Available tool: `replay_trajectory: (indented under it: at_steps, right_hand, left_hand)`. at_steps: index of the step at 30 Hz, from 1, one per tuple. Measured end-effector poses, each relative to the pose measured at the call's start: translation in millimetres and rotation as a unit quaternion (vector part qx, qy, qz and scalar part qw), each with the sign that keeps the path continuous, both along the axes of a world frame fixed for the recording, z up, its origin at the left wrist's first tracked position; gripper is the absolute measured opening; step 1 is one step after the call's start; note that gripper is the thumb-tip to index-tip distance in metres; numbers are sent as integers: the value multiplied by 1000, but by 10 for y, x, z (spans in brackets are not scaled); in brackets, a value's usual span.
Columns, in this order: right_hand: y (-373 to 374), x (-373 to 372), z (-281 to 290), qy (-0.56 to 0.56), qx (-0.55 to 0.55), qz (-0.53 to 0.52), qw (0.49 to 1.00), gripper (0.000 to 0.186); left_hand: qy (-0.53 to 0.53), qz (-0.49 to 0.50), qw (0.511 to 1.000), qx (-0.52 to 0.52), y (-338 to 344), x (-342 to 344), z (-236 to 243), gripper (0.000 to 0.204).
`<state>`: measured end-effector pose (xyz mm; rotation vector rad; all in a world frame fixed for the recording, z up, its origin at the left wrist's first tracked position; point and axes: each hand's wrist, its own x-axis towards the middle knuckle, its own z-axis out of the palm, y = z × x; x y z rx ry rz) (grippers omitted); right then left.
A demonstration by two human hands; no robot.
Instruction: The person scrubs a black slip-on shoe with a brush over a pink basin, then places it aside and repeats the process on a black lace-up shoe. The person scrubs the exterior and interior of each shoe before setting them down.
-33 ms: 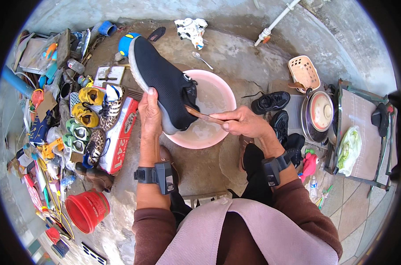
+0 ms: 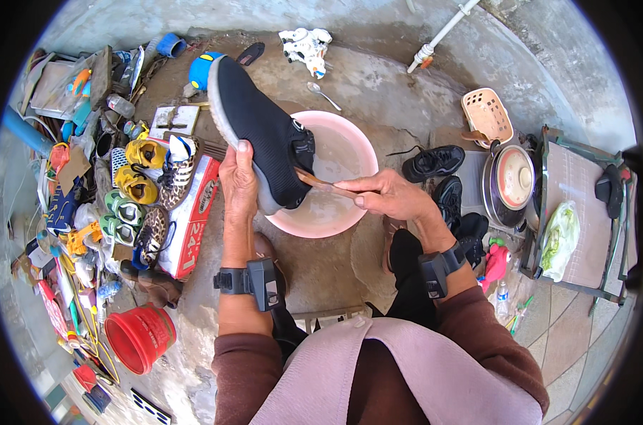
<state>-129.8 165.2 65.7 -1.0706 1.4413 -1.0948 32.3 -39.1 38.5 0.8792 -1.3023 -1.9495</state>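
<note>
The black shoe (image 2: 258, 120), tilted over the pink basin (image 2: 325, 231), looks light to me, soft above, stiffer at the sole (image 2: 266, 195), where I'd grip it, as the left hand (image 2: 238, 182) does; the right hand (image 2: 398, 195) pinches a brown stick (image 2: 330, 188)

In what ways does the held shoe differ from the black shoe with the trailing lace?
The held shoe is in the left hand; the floor shoe rests on the ground. The held shoe has a pale sole; the floor shoe looks dark all over. Both are mostly black.
</note>
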Motion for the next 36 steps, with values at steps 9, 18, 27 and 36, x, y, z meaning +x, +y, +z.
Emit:
replay_trajectory:
  at_steps: [9, 18, 27, 36]
  right_hand:
    - [21, -416, -568, -344, 94, -74, 931, 39]
    - [114, 26, -2478, 243, 279, -189, 910, 28]
    - [71, -326, -1051, -167, 206, -167, 950, 27]
    - [60, 302, 94, 45, -18, -129, 990, 33]
  left_hand:
    - [-99, 82, 975, -184, 18, -67, -34, 50]
    - [-20, 142, 984, -109, -261, 148, -157, 52]
    - [57, 134, 983, 112, -300, 201, -178, 63]
    - [-63, 21, 995, 71, -66, 94, -99, 62]
